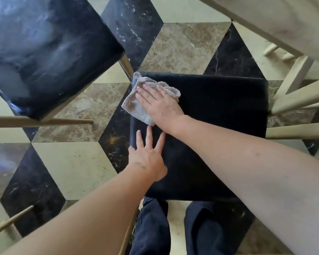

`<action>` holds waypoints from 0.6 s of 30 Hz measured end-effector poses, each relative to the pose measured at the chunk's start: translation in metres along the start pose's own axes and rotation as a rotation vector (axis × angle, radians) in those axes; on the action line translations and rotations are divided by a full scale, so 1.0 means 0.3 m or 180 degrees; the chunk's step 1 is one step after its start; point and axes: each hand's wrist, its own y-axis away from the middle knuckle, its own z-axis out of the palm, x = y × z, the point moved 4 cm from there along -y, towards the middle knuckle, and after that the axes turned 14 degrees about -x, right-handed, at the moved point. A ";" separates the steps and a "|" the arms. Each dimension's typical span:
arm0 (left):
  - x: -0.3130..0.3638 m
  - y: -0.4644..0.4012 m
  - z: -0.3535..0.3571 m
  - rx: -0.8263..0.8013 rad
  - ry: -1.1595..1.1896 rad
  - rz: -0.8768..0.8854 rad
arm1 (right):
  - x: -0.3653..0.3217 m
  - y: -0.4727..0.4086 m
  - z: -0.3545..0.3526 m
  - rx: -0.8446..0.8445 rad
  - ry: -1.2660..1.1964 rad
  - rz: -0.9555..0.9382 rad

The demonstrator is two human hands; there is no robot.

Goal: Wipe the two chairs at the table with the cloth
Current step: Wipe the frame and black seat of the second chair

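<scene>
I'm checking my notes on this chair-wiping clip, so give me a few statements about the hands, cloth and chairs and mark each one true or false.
1. The right hand presses the cloth flat on the near chair seat. True.
2. The cloth lies at the seat's far right corner. False: it lies at the far left corner, overhanging the edge.
3. The left hand rests on the same seat with straight fingers. True.
4. The left hand holds a second cloth. False: it holds nothing.
5. The other chair is being wiped. False: no hand touches it.
</scene>
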 end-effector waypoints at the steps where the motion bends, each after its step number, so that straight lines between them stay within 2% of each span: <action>1: 0.013 -0.013 0.002 -0.0102 0.0064 -0.0033 | 0.026 0.004 0.003 0.0013 0.0031 0.0028; 5: 0.040 -0.049 0.010 -0.0306 0.0065 -0.0158 | 0.179 0.014 0.013 -0.0107 -0.0361 0.0405; 9: 0.033 -0.053 0.031 -0.0334 0.0086 -0.0182 | 0.404 0.085 0.086 -0.0274 -0.1166 0.1182; 12: 0.041 -0.057 0.041 -0.0384 0.0100 -0.0227 | 0.527 0.229 0.196 -0.0178 -0.1221 0.1745; 15: 0.041 -0.062 0.044 -0.0394 0.0066 -0.0253 | 0.573 0.380 0.298 -0.0135 -0.1171 0.2102; 18: 0.036 -0.063 0.029 -0.0365 0.0037 -0.0188 | 0.568 0.502 0.376 -0.0194 -0.1458 0.2720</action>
